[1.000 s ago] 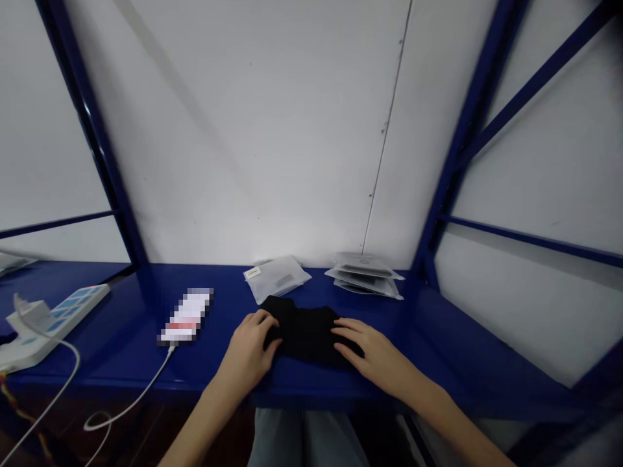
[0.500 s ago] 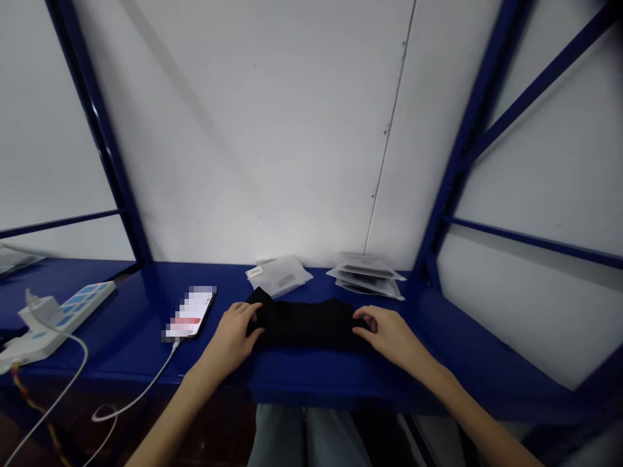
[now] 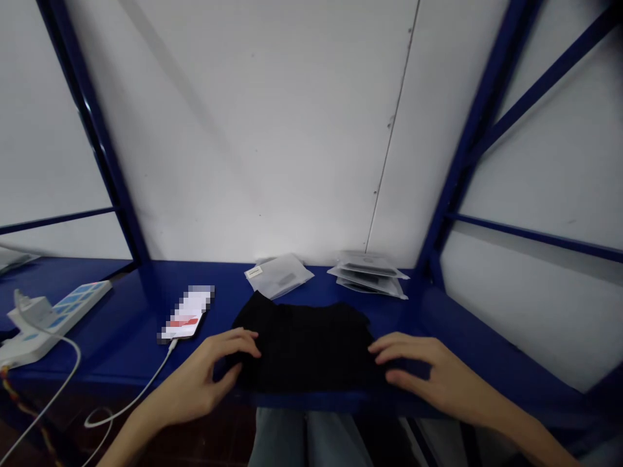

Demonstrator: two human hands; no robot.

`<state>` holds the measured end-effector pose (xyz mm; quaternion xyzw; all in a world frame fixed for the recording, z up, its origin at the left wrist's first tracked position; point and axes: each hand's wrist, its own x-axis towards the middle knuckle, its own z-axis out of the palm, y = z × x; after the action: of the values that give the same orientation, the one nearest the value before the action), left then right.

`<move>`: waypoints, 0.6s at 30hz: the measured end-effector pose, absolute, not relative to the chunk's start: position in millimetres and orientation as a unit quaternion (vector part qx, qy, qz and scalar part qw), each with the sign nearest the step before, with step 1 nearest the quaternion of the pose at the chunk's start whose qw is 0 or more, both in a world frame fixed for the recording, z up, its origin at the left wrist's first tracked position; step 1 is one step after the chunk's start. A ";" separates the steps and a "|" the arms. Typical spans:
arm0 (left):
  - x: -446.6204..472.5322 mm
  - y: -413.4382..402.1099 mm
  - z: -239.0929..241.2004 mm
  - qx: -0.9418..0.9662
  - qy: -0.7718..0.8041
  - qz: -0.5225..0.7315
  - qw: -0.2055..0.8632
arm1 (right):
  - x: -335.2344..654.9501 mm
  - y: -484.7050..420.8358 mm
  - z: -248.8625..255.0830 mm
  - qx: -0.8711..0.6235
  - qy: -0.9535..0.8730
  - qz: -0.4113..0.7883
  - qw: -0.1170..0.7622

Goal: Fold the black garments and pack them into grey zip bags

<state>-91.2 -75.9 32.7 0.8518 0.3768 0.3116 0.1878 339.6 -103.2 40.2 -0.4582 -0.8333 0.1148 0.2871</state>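
A black cloth [image 3: 304,344] lies spread flat on the blue shelf [image 3: 121,337] in front of me. My left hand [image 3: 207,376] sits at its near left corner, fingers curled and pinching the edge. My right hand [image 3: 428,376] rests at the near right corner, fingers bent down on the cloth's edge. Both hands are near the shelf's front lip.
A phone [image 3: 186,314] on a white cable lies left of the cloth. A white power strip [image 3: 48,318] sits far left. A frosted pouch [image 3: 278,275] and a stack of similar pouches [image 3: 370,274] lie by the back wall. Blue uprights frame the bay.
The cloth has been pulled toward the front edge and spread wider. Both hands moved nearer to me and further apart, from its sides to its near corners.
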 end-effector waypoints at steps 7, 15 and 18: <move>-20.5 -1.0 47.6 0.903 0.316 0.268 0.117 | 325.1 -27.0 37.2 -0.466 -0.842 0.059 0.265; 7.5 79.0 38.2 0.823 0.448 0.326 0.124 | 315.0 43.5 51.6 -0.581 -0.747 0.029 0.324; 8.5 92.2 27.4 0.810 0.463 0.326 0.154 | 309.7 62.1 41.6 -0.649 -0.701 0.021 0.295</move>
<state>8.5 92.2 27.4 0.8099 0.4625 0.3262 0.1542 309.7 62.1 41.6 -0.6494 -0.7008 0.0213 0.2947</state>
